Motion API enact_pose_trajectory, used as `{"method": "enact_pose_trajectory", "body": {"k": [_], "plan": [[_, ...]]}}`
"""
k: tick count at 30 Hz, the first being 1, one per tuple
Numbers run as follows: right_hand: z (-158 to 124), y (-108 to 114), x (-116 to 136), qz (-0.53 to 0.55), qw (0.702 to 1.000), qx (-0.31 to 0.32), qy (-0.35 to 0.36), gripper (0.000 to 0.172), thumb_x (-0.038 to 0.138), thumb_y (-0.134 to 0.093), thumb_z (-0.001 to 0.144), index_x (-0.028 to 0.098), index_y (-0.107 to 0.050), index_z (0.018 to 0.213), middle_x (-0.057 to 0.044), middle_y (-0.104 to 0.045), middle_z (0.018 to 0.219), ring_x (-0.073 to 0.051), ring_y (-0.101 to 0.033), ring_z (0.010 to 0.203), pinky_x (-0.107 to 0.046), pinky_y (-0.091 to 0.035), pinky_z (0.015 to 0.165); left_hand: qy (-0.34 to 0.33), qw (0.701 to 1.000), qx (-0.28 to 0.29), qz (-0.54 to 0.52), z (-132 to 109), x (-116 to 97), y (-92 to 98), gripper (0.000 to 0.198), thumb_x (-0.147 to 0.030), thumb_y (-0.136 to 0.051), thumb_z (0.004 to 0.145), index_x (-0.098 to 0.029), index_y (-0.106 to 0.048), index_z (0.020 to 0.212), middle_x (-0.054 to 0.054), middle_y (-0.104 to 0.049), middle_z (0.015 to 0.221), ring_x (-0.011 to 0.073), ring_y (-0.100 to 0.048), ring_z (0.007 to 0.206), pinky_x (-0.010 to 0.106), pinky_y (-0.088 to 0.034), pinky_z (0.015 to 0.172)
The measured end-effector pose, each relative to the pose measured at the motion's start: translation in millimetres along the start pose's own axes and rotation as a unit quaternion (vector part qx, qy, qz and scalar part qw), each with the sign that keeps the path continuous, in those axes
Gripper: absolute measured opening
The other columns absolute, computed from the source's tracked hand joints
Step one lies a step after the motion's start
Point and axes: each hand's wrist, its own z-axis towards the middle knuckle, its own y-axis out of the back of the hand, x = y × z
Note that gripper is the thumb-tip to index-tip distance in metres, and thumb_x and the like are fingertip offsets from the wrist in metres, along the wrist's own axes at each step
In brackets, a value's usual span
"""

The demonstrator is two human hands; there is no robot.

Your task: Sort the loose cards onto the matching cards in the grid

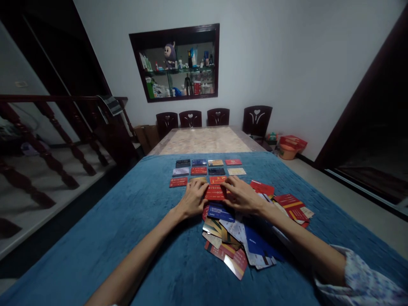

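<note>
Between my two hands is a red card (215, 192) with pale lettering. My left hand (194, 197) grips its left side with bent fingers, and my right hand (242, 195) grips its right side. Just below it, a dark blue card (221, 211) tops a loose, overlapping heap of cards (234, 244) that spreads under my right forearm. Beyond my hands, cards lie in rows, among them a red card (178, 182) at the left and an orange-red card (218, 180). A yellowish card behind my left fingers is partly hidden.
A blue cloth (127, 216) covers the near part of the table, whose marbled top (200, 140) shows beyond. Several dark chairs (257, 119) stand at the far side. More red cards (290, 206) lie right of my forearm. A wooden railing (47, 140) runs along the left.
</note>
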Motion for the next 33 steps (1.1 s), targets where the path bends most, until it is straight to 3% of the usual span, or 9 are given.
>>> {"method": "enact_pose_trajectory", "body": {"k": [8, 14, 26, 33], "plan": [[22, 1, -8, 0.015, 0.999, 0.022, 0.032, 0.036, 0.038, -0.064, 0.084, 0.016, -0.062, 0.111, -0.012, -0.059, 0.107, -0.024, -0.052, 0.096, -0.036, -0.045, 0.080, 0.019, 0.998, 0.047, 0.022, 7, 12, 12.7, 0.051, -0.017, -0.062, 0.079, -0.022, -0.054, 0.129, 0.013, -0.057, 0.127, 0.0302, -0.046, 0.117, 0.051, -0.039, 0.097], [46, -3, -18, 0.017, 0.999, 0.027, 0.038, 0.029, 0.040, -0.069, 0.081, 0.017, -0.065, 0.099, -0.010, -0.059, 0.103, -0.022, -0.052, 0.093, -0.033, -0.043, 0.078, 0.021, 0.998, 0.042, 0.030, 17, 30, 17.0, 0.051, -0.012, -0.062, 0.077, -0.022, -0.055, 0.127, 0.012, -0.058, 0.123, 0.0310, -0.046, 0.118, 0.050, -0.039, 0.097], [94, -5, -25, -0.041, 0.996, 0.082, 0.020, 0.030, 0.038, -0.070, 0.083, 0.017, -0.067, 0.105, -0.013, -0.060, 0.111, -0.027, -0.054, 0.104, -0.036, -0.045, 0.083, 0.044, 0.993, 0.060, 0.090, 36, 68, 21.7, 0.038, -0.019, -0.062, 0.080, -0.020, -0.059, 0.118, 0.014, -0.057, 0.122, 0.0319, -0.046, 0.114, 0.053, -0.037, 0.094], [120, -9, -31, -0.079, 0.991, 0.111, -0.004, 0.034, 0.039, -0.068, 0.084, 0.018, -0.066, 0.110, -0.013, -0.060, 0.116, -0.029, -0.053, 0.108, -0.036, -0.043, 0.086, 0.064, 0.986, 0.093, 0.120, 55, 83, 25.3, 0.044, -0.023, -0.061, 0.078, -0.022, -0.057, 0.122, 0.014, -0.057, 0.122, 0.0327, -0.043, 0.116, 0.052, -0.036, 0.094]]}}
